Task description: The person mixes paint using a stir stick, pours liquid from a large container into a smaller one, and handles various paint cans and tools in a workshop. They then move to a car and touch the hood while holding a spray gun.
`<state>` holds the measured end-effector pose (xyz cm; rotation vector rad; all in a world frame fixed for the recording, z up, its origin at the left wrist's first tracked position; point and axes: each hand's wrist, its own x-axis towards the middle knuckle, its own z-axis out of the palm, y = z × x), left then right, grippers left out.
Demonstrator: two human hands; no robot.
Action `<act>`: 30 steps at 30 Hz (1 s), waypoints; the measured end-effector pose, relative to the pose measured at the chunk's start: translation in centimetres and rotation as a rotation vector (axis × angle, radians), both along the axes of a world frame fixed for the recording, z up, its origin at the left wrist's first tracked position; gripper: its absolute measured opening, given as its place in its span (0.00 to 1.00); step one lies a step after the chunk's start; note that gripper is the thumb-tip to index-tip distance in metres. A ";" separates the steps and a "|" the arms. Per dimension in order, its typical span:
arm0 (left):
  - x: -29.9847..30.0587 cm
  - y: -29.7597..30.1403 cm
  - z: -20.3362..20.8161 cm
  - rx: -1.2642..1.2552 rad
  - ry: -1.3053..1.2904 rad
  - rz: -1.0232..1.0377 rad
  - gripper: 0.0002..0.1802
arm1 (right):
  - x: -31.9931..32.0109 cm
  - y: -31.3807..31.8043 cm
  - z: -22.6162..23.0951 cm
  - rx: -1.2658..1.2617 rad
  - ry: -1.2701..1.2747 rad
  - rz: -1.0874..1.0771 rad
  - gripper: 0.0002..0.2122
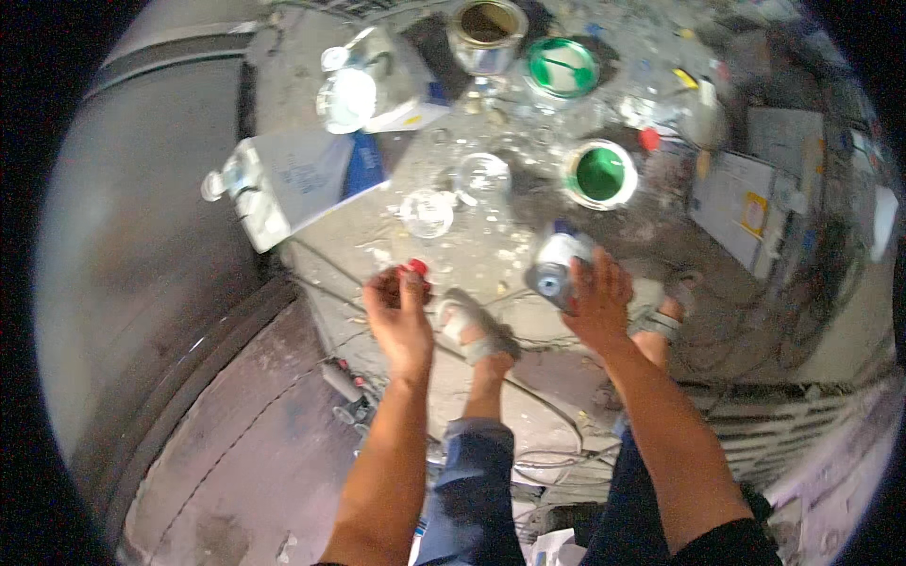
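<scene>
My left hand (400,330) pinches a small red cap (416,269) between thumb and fingers, just in front of my left foot. On the right, my right hand (602,300) is wrapped around a grey-and-white bottle (559,257). The bottle's pale blue, narrow top tips toward me, and its contents are hidden. Beyond it stands an open can of green paint (600,176). Two clear plastic cups, a nearer cup (427,213) and a farther cup (484,175), rest on the floor between the hands and the cans.
Farther back are a green-smeared can (562,67) and an open can with brown contents (487,26). A white-and-blue box (307,177) lies left, beside a grey panel (160,189). Cartons (734,206) stand right. Cables (557,460) run by my legs.
</scene>
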<state>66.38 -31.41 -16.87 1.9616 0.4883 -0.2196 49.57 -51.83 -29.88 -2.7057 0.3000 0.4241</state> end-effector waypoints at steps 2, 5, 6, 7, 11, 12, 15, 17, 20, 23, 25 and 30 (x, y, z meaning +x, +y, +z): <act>4.6 4.5 2.2 0.227 -0.187 -0.107 0.14 | 0.4 -0.1 1.8 0.050 0.066 0.019 0.48; 10.9 10.0 5.1 0.508 -0.448 -0.231 0.16 | 0.9 -0.3 2.1 0.026 0.063 0.068 0.47; 12.5 11.7 5.4 0.582 -0.414 -0.230 0.17 | 0.8 -0.5 2.0 0.009 -0.093 0.084 0.47; 13.9 13.0 5.7 0.656 -0.378 -0.227 0.18 | 1.1 -0.6 2.2 0.015 -0.062 0.090 0.47; 16.5 14.9 4.8 0.588 -0.252 -0.135 0.20 | 1.8 -0.8 3.5 0.015 0.011 0.098 0.46; 17.1 15.2 4.3 0.546 -0.243 -0.110 0.20 | 1.9 -0.9 3.8 0.007 0.015 0.096 0.46; 17.6 14.8 3.6 0.465 -0.150 -0.091 0.21 | 2.7 -1.2 5.6 0.011 0.134 0.071 0.45; 17.8 15.4 2.4 0.339 -0.134 -0.004 0.24 | 3.9 -0.9 8.1 0.021 0.235 0.063 0.45; 17.7 15.7 2.0 0.240 -0.152 0.026 0.28 | 5.0 -0.6 11.2 0.096 0.354 0.010 0.44; 17.7 16.3 2.2 0.241 -0.166 -0.075 0.28 | 5.9 0.3 12.9 0.078 0.409 -0.011 0.43; 17.5 17.3 2.0 0.266 -0.160 -0.051 0.29 | 7.0 0.9 14.3 0.092 0.419 -0.019 0.43; 14.6 16.0 5.2 0.139 -0.206 0.055 0.27 | 9.9 2.4 16.2 0.080 0.439 0.002 0.43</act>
